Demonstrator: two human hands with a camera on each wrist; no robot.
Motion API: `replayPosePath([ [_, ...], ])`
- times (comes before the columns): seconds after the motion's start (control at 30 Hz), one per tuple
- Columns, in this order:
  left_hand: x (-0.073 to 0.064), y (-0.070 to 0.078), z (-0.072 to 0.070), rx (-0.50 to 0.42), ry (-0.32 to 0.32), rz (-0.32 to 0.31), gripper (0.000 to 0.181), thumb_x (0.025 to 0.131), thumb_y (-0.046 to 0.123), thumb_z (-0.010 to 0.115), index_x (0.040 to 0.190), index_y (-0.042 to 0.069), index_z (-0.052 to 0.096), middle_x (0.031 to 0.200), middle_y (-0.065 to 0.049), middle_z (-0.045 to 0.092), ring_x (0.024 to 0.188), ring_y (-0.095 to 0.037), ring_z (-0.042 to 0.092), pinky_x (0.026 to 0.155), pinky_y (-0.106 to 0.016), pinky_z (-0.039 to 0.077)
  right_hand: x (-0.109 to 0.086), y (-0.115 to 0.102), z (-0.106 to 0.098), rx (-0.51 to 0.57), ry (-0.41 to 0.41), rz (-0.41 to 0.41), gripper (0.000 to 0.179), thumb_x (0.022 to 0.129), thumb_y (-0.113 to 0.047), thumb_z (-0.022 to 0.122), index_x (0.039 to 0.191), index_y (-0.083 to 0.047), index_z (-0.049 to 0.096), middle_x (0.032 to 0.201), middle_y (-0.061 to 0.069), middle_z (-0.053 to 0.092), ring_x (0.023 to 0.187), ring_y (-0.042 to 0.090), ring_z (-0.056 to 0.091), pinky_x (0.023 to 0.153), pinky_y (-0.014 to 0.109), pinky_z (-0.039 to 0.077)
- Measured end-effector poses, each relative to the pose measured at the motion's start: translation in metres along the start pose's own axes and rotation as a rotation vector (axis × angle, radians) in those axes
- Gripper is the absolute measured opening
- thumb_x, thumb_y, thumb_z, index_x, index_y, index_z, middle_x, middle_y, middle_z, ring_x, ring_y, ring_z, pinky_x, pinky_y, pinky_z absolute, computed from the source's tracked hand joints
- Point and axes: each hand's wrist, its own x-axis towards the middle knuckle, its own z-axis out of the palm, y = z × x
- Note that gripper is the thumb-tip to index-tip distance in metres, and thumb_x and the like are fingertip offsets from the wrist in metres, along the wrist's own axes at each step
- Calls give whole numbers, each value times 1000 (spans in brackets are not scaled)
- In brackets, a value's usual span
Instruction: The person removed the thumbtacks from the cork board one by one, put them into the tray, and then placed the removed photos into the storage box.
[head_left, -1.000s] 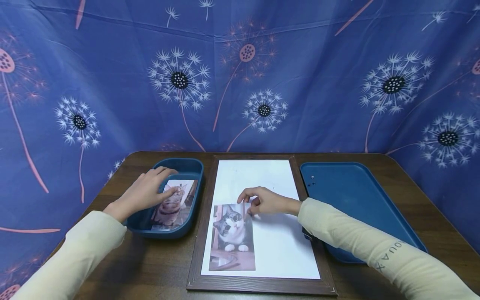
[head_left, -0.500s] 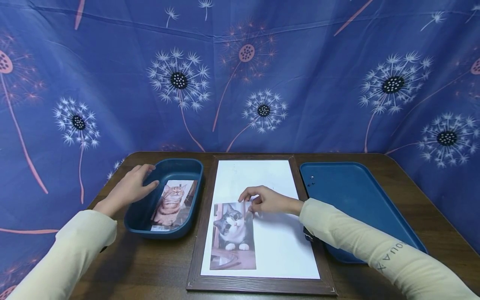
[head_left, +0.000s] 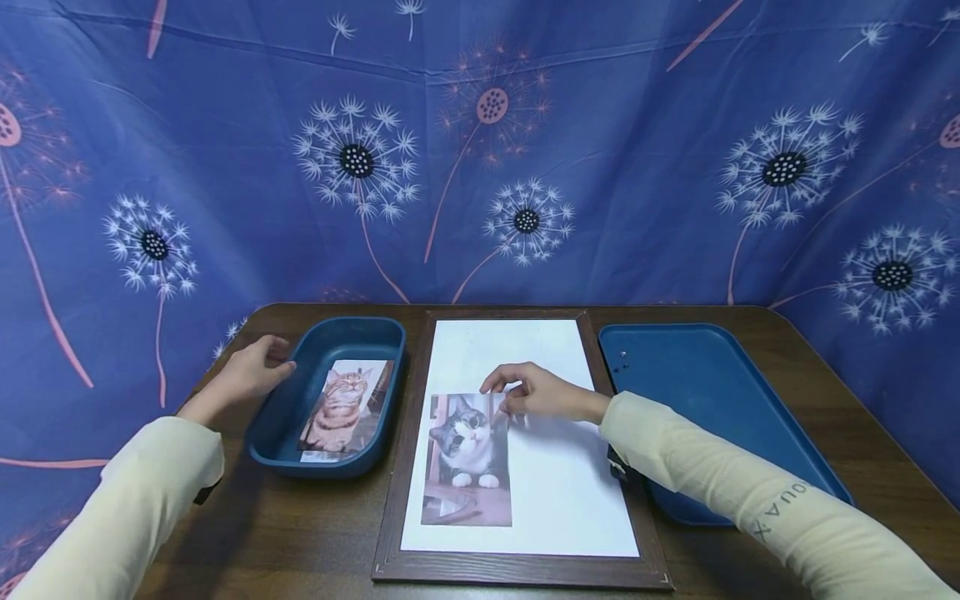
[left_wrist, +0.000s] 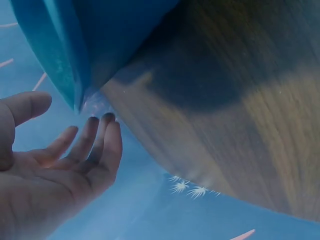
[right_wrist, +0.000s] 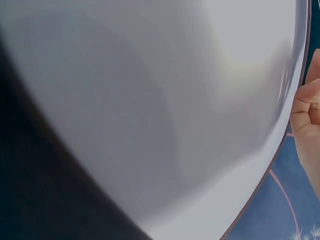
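Observation:
A photo of a grey-and-white cat lies over the lower left part of a white board with a brown frame. My right hand pinches the photo at its upper right corner; in the right wrist view only part of that hand shows, at the right edge. My left hand is beside the left rim of a blue bin, holding nothing. Its fingers are loosely bent in the left wrist view. Inside the bin lies a photo of an orange cat, with other prints partly hidden under it.
A shallow blue tray stands right of the board, partly behind the right sleeve. Small dark and shiny bits lie near its upper left corner. The wooden table ends at a blue dandelion-print curtain.
My left hand has moved left from over the photos in the bin to beside its rim. My right hand and the grey-and-white cat photo have shifted slightly up the board.

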Motion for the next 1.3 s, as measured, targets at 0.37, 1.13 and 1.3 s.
replayPosePath([
  [0.37,6,-15,-3,-196,-214,-93,52,96,17,39,130,-20,25,123,-42,38,103,-46,54,80,-46,51,3,2,-10,1,69,33,33,84,3,52,115,-7,57,108,12,55,76,17,56,69,30,49],
  [1.13,5,-20,-3,-382,-319,-157,49,97,10,36,137,-13,20,132,-38,33,112,-44,50,89,-50,46,25,-6,-32,93,168,58,32,86,3,49,115,-6,57,110,13,54,74,27,51,61,36,45],
  [1.3,5,-20,-2,-387,-325,-148,49,97,9,35,137,-14,19,134,-38,30,115,-46,47,90,-51,44,33,-10,-31,94,166,49,31,86,2,51,116,-6,56,112,12,54,77,24,50,63,37,46],
])
